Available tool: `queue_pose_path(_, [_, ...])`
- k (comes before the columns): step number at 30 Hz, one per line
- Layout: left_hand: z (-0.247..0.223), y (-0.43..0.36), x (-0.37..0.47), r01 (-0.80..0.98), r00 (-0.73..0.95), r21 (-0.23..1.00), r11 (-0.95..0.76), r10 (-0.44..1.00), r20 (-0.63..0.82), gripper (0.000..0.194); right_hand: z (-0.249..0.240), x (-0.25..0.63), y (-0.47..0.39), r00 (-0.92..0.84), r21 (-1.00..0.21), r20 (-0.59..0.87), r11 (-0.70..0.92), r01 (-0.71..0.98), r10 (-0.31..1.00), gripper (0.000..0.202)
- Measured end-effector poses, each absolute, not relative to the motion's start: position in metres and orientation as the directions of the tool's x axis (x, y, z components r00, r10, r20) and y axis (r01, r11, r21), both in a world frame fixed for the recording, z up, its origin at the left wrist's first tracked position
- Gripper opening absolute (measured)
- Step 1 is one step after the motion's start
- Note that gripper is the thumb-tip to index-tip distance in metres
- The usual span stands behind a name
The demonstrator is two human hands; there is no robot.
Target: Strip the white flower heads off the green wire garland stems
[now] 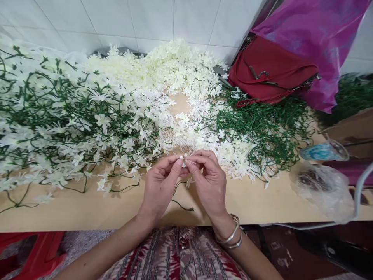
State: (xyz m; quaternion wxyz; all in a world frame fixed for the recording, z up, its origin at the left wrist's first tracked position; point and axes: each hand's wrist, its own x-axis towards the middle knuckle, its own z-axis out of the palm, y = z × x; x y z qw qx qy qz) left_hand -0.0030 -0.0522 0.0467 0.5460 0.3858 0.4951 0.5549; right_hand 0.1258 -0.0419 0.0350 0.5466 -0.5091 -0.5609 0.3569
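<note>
Left hand [161, 186] and right hand [211, 182], mine, pinch one white flower [183, 160] between them, above the surface [110, 212]. Squeezing hard could crease its petals; a loose pinch might drop it. I count one red bag [274, 66], one cup [323, 151]; the heaped blossoms [175, 62] are too tangled to count.

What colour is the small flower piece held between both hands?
White; the flower piece shows in the head view.

White flowers [102, 120], green stems [262, 128], red handbag [276, 62]; cup [323, 151] seemingly blue-patterned.
</note>
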Motion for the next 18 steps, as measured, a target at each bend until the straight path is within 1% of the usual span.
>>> queue_pose_path(4, [0.044,-0.053,-0.002,-0.196,-0.097,0.977,0.083,0.99,-0.103,0.026,0.03,0.128,-0.041,0.168,-0.953,0.257,0.221,0.209,0.952,0.008])
queue_pose_path(7, [0.038,-0.054,-0.002,-0.15,-0.109,0.988,0.047,0.992,-0.064,0.025,0.03,0.129,-0.044,0.169,-0.941,0.277,0.232,0.245,0.946,0.008])
queue_pose_path(11, [0.029,-0.056,-0.003,0.023,-0.103,1.0,-0.019,0.994,0.021,0.026,0.03,0.128,-0.05,0.155,-0.902,0.341,0.276,0.331,0.927,0.01])
queue_pose_path(15, [0.025,-0.057,-0.005,0.249,-0.1,0.959,-0.137,0.981,0.167,0.022,0.028,0.127,-0.051,0.15,-0.885,0.362,0.288,0.366,0.92,0.011])
queue_pose_path(16, [0.025,-0.057,-0.005,0.289,-0.095,0.945,-0.153,0.978,0.188,0.022,0.028,0.126,-0.051,0.143,-0.887,0.355,0.284,0.364,0.924,0.011])
queue_pose_path(18, [0.024,-0.057,-0.006,0.31,-0.1,0.938,-0.153,0.976,0.192,0.022,0.029,0.124,-0.05,0.136,-0.886,0.351,0.281,0.369,0.927,0.012])
